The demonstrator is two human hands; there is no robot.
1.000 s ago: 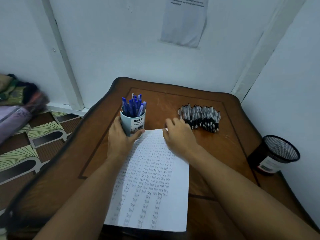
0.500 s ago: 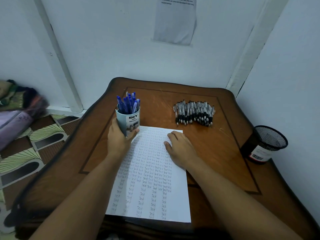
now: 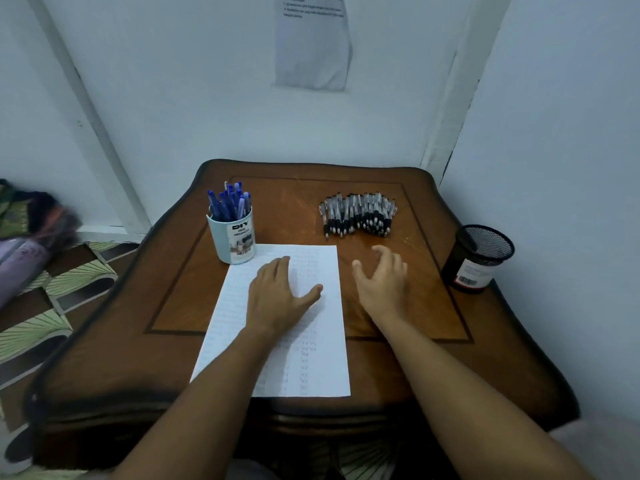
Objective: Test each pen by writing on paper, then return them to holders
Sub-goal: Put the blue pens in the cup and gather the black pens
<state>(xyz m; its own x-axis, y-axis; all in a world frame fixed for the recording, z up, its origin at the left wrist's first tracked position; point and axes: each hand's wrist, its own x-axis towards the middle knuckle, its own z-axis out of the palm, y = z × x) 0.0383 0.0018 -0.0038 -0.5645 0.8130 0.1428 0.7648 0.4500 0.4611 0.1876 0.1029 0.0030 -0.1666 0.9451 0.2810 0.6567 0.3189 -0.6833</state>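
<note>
Resting Hands, Pens Untouched

Pressing flat on the paper point(image 3: 277, 341), the left hand point(image 3: 277, 299) lay with fingers straight. The right hand point(image 3: 382, 284) hovered over the table point(image 3: 433, 306), fingers spread and relaxed, grasping nothing. Blue pens point(image 3: 230, 202) stood in the pale holder point(image 3: 233, 242); black pens point(image 3: 358, 214) lay heaped, well apart from the mesh holder point(image 3: 479, 259). Handwriting on the sheet was blurred, partly covered by the left forearm

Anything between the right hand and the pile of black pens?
Nothing: in the head view, only bare table separates the right hand from the black pens.
</note>
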